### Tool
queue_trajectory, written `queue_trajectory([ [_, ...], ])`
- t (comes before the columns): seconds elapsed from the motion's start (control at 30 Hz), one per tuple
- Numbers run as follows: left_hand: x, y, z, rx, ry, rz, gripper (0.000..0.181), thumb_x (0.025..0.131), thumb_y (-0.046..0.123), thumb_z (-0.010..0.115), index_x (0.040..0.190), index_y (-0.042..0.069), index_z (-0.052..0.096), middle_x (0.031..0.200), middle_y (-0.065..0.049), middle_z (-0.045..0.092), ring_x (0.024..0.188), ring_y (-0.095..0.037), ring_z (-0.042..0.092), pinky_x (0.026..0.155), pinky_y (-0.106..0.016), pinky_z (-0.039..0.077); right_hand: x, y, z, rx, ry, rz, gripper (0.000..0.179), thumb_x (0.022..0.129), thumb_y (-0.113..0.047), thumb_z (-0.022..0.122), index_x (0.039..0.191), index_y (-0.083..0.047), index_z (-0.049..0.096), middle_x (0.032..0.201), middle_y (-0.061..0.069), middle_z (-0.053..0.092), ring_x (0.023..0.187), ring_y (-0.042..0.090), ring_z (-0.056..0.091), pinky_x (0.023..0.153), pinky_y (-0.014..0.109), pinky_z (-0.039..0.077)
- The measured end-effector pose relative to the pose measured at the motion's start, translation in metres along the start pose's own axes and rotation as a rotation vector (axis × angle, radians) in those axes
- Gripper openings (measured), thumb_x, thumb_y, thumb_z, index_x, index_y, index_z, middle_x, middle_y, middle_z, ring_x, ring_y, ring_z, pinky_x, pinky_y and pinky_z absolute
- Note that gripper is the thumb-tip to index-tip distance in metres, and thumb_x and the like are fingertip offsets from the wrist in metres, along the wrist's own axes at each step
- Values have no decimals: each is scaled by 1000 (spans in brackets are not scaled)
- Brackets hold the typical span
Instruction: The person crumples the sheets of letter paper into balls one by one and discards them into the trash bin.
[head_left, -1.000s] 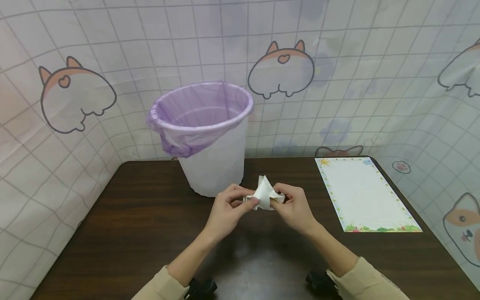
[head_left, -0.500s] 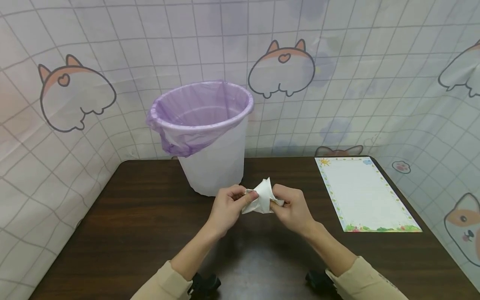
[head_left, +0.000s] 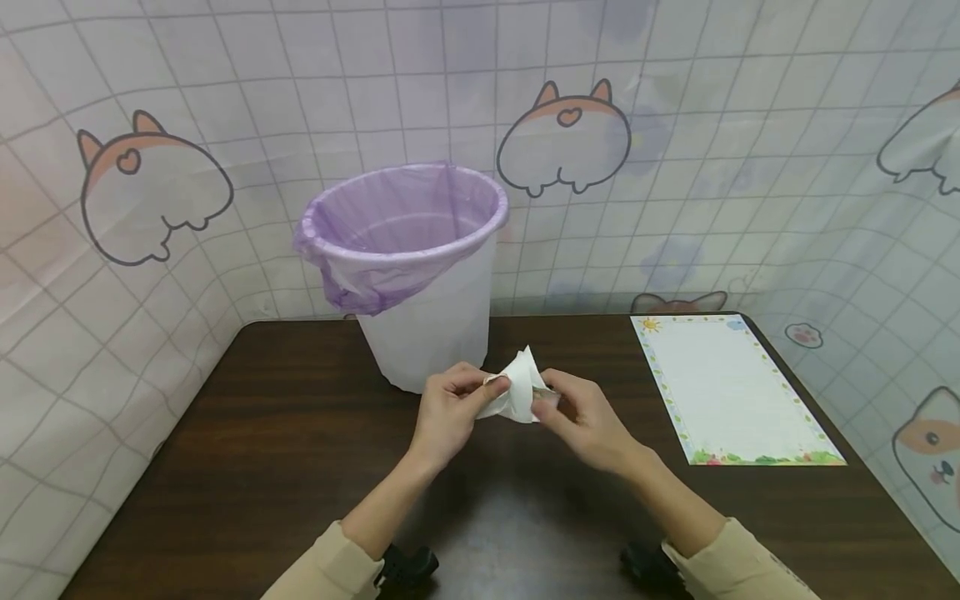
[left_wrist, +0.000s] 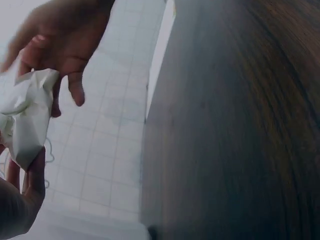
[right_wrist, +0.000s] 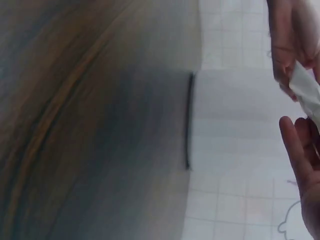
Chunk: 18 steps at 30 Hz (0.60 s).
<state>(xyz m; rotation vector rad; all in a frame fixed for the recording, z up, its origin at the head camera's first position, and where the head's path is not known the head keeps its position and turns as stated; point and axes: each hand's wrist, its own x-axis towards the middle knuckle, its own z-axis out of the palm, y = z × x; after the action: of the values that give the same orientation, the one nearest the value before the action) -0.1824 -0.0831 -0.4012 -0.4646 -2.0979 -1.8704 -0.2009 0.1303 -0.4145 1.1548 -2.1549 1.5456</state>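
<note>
In the head view a crumpled piece of white paper is held up over the dark table, between both hands. My left hand pinches its left side, thumb in front and fingers behind. On its right side my right hand has its thumb and curled fingers at the paper's edge. The left wrist view shows the crumpled paper with folds and a pointed lower end. Lower fingers of the right hand hang loose there, off the paper. Only part of the paper appears in the right wrist view.
A white bin lined with a purple bag stands behind the hands at the table's back edge. A sheet with a printed border lies at the right of the dark wooden table. A patterned cloth encloses the table.
The paper has shifted slightly left and been turned and reshaped between the fingers. My right hand's thumb and fingers have loosened somewhat. Bin and bordered sheet have stayed in place.
</note>
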Motion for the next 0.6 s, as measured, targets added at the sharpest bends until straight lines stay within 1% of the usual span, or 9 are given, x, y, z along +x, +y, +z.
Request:
queue_trajectory([
  [0.07, 0, 1, 0, -2, -22, 18, 7, 88, 13, 82, 87, 6, 83, 82, -4, 67, 76, -16, 56, 61, -24, 47, 1, -4, -1, 81, 4, 112, 12, 98, -8, 70, 110, -8, 68, 90, 4, 66, 65, 20, 64, 55, 32, 56],
  [0.13, 0, 1, -1, -18, -63, 27, 7, 89, 13, 81, 90, 5, 83, 86, -3, 68, 81, -17, 61, 66, -25, 53, 3, -7, -1, 138, 17, 202, 23, 96, -9, 74, 117, -7, 67, 96, 9, 66, 70, 26, 68, 59, 38, 60],
  [0.2, 0, 2, -1, -37, -108, 29, 9, 90, 11, 80, 95, 4, 83, 90, -3, 69, 85, -18, 64, 69, -26, 56, 4, -8, -2, 155, 33, 242, 33, 94, -7, 76, 125, -6, 65, 101, 11, 67, 76, 27, 69, 62, 44, 61],
  [0.27, -1, 2, 0, -48, -142, 28, 11, 90, 9, 79, 99, 4, 82, 92, -3, 69, 86, -19, 65, 69, -27, 57, 3, -9, -3, 173, 34, 237, 40, 93, -1, 76, 130, -5, 62, 104, 13, 67, 78, 28, 70, 60, 49, 61],
  [0.33, -2, 2, 0, -63, -152, 19, 12, 90, 8, 80, 101, 4, 82, 90, -4, 70, 81, -19, 65, 66, -26, 56, 3, -8, -3, 157, 48, 183, 40, 91, 3, 75, 128, -5, 63, 102, 12, 67, 75, 25, 70, 56, 49, 60],
  [0.4, -3, 2, 1, -77, -129, -2, 12, 89, 10, 81, 100, 5, 81, 89, -5, 71, 77, -18, 65, 64, -25, 54, 4, -6, -1, 132, 77, 99, 33, 89, 8, 75, 118, -4, 65, 96, 10, 68, 71, 22, 69, 52, 45, 59],
  [0.47, -3, 1, 3, -115, -94, -38, 12, 87, 8, 83, 98, 4, 79, 88, -6, 71, 76, -18, 65, 64, -26, 53, 6, -4, 1, 101, 103, -3, 28, 87, 12, 75, 107, -5, 66, 93, 8, 68, 72, 20, 67, 55, 39, 59],
  [0.53, -3, 0, 3, -149, -54, -77, 12, 86, 4, 83, 94, 1, 76, 87, -6, 72, 75, -19, 66, 64, -26, 53, 9, -2, 4, 45, 124, -115, 28, 83, 17, 75, 95, -6, 64, 89, 6, 67, 72, 19, 64, 60, 31, 57],
  [0.6, -2, -1, 3, -193, -42, -112, 12, 85, -2, 82, 94, -4, 74, 89, -8, 72, 78, -21, 68, 66, -27, 54, 12, 0, 6, -18, 139, -221, 31, 80, 21, 74, 88, -7, 64, 87, 4, 66, 73, 19, 61, 65, 26, 53],
])
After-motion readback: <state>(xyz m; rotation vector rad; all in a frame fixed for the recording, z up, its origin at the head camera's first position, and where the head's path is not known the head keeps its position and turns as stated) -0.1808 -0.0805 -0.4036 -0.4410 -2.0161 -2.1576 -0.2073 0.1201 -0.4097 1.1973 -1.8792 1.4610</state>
